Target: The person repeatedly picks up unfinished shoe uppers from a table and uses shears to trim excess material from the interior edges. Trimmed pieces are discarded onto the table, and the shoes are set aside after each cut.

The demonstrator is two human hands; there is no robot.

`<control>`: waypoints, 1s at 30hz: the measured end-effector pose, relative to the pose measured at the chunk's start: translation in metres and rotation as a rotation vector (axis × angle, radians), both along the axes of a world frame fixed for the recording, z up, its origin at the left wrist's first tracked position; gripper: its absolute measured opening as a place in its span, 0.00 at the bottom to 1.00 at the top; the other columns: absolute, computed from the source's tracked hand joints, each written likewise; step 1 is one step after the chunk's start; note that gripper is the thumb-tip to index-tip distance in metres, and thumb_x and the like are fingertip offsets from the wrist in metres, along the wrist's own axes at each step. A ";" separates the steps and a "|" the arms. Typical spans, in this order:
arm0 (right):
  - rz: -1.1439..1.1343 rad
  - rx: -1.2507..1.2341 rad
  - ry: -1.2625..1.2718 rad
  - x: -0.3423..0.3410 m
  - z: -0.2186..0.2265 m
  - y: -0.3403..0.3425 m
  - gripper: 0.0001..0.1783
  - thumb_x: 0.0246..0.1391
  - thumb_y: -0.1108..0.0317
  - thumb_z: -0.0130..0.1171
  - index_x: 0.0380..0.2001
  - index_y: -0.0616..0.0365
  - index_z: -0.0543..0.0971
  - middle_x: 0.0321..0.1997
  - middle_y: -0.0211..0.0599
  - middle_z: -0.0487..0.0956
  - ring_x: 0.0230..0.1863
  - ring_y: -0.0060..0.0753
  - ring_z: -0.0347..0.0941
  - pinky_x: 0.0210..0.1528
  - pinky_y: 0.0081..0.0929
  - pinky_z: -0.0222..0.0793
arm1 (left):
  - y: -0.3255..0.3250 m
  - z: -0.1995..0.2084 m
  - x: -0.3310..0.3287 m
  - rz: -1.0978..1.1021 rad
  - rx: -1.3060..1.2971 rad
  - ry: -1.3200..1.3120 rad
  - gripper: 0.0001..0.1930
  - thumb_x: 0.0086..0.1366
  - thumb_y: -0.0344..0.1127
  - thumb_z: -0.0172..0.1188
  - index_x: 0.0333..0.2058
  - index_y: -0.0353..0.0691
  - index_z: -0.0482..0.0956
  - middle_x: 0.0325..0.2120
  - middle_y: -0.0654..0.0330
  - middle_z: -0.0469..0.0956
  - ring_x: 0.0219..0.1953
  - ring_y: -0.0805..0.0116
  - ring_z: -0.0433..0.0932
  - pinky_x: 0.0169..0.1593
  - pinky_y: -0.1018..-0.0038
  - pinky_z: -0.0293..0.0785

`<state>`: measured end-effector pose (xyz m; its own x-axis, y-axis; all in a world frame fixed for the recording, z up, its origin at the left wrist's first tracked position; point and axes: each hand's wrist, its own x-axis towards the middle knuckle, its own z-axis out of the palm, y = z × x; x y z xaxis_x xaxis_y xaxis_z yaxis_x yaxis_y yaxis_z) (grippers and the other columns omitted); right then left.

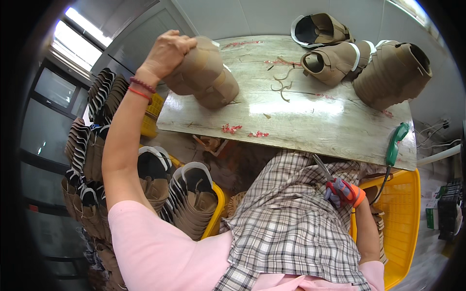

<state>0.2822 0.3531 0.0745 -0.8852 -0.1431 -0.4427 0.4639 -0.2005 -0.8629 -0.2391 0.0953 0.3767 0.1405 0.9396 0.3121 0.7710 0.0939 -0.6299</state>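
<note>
At the table's far left, my left hand (pixel 169 52) is closed on the upper edge of a brown shoe upper (pixel 201 60). Another brown shoe upper (pixel 218 92) sits right beside it, partly covered. My right hand (pixel 345 192), in a grey and orange glove, is low over my lap, its fingers wrapped round red-handled scissors (pixel 324 167). The blades point up and left toward the table's front edge, away from the shoe uppers.
Brown uppers (pixel 335 60) with white edging stand at the table's (pixel 310 123) far right. Thread scraps (pixel 281 87) and red bits lie on it. A green-handled tool (pixel 397 144) rests near the right edge. Yellow baskets (pixel 407 218) and stacked uppers (pixel 191 203) flank my lap.
</note>
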 end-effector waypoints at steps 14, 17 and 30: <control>-0.068 -0.040 -0.035 0.003 -0.006 -0.001 0.39 0.63 0.32 0.44 0.35 0.63 0.80 0.19 0.25 0.71 0.18 0.19 0.64 0.22 0.20 0.60 | 0.050 -0.106 -0.091 0.472 -0.426 -0.697 0.21 0.61 0.22 0.44 0.51 0.43 0.73 0.53 0.45 0.74 0.60 0.49 0.71 0.62 0.62 0.67; -0.075 -0.067 0.012 0.006 -0.006 -0.006 0.42 0.61 0.28 0.44 0.36 0.63 0.80 0.19 0.24 0.70 0.19 0.19 0.64 0.22 0.19 0.60 | 0.076 -0.070 -0.076 0.659 -0.520 -0.719 0.33 0.56 0.17 0.41 0.60 0.48 0.72 0.60 0.46 0.70 0.64 0.51 0.67 0.68 0.62 0.61; -0.125 0.004 0.049 0.010 0.006 -0.010 0.37 0.66 0.35 0.42 0.38 0.64 0.80 0.18 0.25 0.69 0.19 0.20 0.65 0.24 0.19 0.63 | 0.274 -0.245 0.142 -0.289 0.392 -0.659 0.04 0.56 0.31 0.59 0.23 0.45 0.75 0.23 0.59 0.77 0.34 0.59 0.75 0.62 0.55 0.58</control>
